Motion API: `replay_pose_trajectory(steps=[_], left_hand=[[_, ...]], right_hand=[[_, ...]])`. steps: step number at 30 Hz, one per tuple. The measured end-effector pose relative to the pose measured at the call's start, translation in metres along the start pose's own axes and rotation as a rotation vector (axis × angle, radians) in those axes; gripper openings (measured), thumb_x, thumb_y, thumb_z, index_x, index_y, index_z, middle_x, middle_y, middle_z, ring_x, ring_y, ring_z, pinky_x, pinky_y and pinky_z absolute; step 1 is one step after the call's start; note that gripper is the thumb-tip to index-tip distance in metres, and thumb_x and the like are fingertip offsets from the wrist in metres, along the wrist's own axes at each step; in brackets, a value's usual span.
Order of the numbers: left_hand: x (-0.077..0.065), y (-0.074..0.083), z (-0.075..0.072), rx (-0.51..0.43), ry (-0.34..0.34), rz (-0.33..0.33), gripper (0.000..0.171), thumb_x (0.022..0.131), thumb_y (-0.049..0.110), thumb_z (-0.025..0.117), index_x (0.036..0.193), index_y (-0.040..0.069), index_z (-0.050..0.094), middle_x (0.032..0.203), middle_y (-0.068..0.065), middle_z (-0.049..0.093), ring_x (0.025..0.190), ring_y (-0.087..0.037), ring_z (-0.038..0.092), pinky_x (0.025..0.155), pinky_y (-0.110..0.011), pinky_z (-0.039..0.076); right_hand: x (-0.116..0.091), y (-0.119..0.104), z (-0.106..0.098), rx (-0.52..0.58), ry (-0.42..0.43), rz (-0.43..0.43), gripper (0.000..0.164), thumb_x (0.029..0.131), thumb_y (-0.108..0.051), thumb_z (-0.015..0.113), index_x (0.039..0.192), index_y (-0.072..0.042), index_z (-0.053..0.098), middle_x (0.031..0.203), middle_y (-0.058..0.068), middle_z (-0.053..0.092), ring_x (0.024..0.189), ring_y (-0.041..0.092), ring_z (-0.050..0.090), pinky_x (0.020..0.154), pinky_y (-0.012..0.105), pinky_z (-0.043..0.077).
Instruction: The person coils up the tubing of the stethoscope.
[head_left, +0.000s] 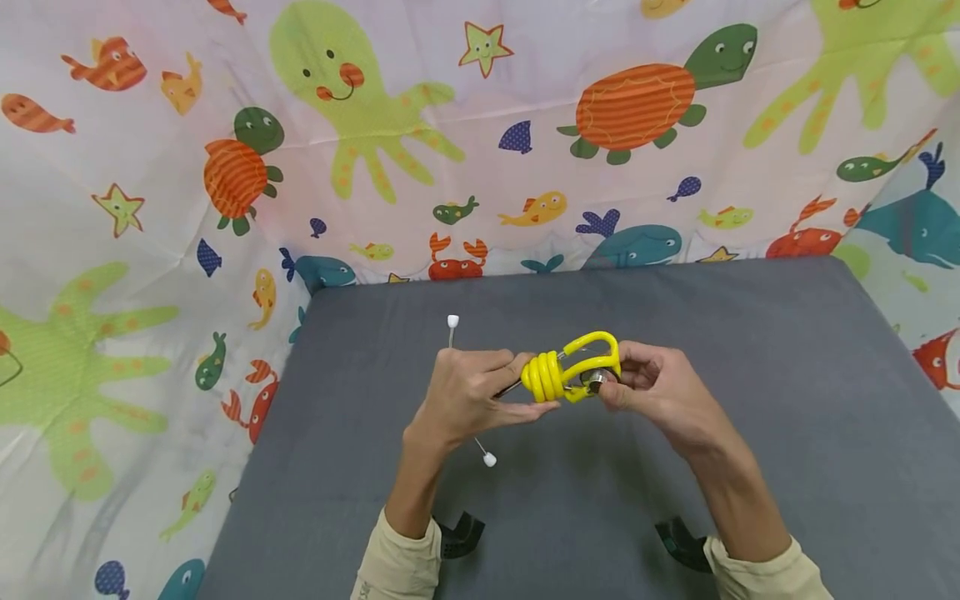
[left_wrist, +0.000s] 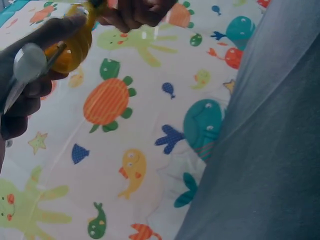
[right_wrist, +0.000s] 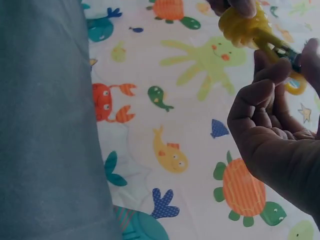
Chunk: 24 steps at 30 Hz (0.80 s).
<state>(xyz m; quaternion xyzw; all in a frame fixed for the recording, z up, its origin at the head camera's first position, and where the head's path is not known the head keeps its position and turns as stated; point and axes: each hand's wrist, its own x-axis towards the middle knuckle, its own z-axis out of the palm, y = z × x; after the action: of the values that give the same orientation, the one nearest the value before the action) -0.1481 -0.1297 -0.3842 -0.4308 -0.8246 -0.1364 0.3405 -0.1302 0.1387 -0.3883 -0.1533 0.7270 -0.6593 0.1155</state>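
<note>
Between both hands, above the grey table, is a stethoscope whose yellow tubing (head_left: 546, 377) is wound into a tight coil with a loop standing out to the right. My left hand (head_left: 468, 387) grips its metal ear tubes just left of the coil, the thumb and a finger lying against the yellow turns. White ear tips (head_left: 490, 459) stick out on either side of that hand; one white ear tip (left_wrist: 30, 62) shows large in the left wrist view. With thumb and fingers, my right hand (head_left: 660, 392) pinches the round metal chest piece (head_left: 597, 380) beside the loop.
A grey cloth-covered table (head_left: 360, 500) spreads under both hands. Around its back and sides hangs a white curtain (head_left: 420, 50) printed with sea animals. Black wrist mounts (head_left: 461, 536) sit by the beige sleeves (head_left: 401, 560).
</note>
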Motion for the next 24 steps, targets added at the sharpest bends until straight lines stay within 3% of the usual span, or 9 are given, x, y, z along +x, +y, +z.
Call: replay_pose_trajectory(steps=[5, 12, 17, 20, 24], left_hand=[[0.001, 0.001, 0.002, -0.019, 0.009, 0.040, 0.057, 0.064, 0.054, 0.098, 0.094, 0.009, 0.081, 0.065, 0.004, 0.065, 0.050, -0.005, 0.053, 0.051, -0.013, 0.041], [0.004, -0.001, 0.002, -0.063, 0.031, 0.044, 0.056, 0.062, 0.052, 0.099, 0.092, 0.008, 0.081, 0.064, 0.003, 0.066, 0.050, -0.005, 0.055, 0.051, -0.013, 0.042], [0.003, -0.004, 0.004, -0.105, 0.051, 0.041, 0.054, 0.061, 0.048, 0.101, 0.091, 0.008, 0.080, 0.061, 0.004, 0.060, 0.046, -0.005, 0.046, 0.048, -0.013, 0.035], [0.004, -0.004, 0.004, -0.097, 0.054, 0.032, 0.054, 0.061, 0.049, 0.101, 0.090, 0.008, 0.080, 0.059, 0.004, 0.058, 0.045, -0.005, 0.042, 0.047, -0.014, 0.031], [0.006, -0.003, 0.004, -0.093, 0.045, 0.020, 0.054, 0.061, 0.049, 0.100, 0.091, 0.008, 0.080, 0.059, 0.004, 0.058, 0.046, -0.004, 0.042, 0.047, -0.014, 0.029]], right_hand=[[0.001, -0.006, 0.003, -0.042, 0.040, 0.012, 0.015, 0.095, -0.009, 0.075, 0.104, 0.002, 0.069, 0.079, -0.006, 0.070, 0.065, 0.018, 0.062, 0.065, 0.030, 0.053], [-0.002, -0.011, 0.026, -0.231, 0.312, -0.055, 0.028, 0.093, -0.017, 0.080, 0.083, -0.001, 0.060, 0.073, 0.002, 0.066, 0.056, 0.016, 0.057, 0.056, 0.026, 0.051], [-0.002, -0.005, 0.043, -0.374, 0.497, -0.265, 0.031, 0.087, -0.021, 0.083, 0.084, 0.000, 0.060, 0.079, 0.012, 0.067, 0.069, 0.002, 0.061, 0.067, 0.013, 0.052], [0.002, 0.001, 0.047, -0.328, 0.546, -0.452, 0.045, 0.089, -0.029, 0.079, 0.105, 0.009, 0.060, 0.092, 0.019, 0.068, 0.082, -0.004, 0.062, 0.078, 0.007, 0.051], [0.007, 0.006, 0.048, -0.338, 0.606, -0.704, 0.056, 0.093, -0.041, 0.071, 0.114, 0.011, 0.065, 0.104, 0.028, 0.064, 0.096, 0.000, 0.063, 0.087, 0.007, 0.051]])
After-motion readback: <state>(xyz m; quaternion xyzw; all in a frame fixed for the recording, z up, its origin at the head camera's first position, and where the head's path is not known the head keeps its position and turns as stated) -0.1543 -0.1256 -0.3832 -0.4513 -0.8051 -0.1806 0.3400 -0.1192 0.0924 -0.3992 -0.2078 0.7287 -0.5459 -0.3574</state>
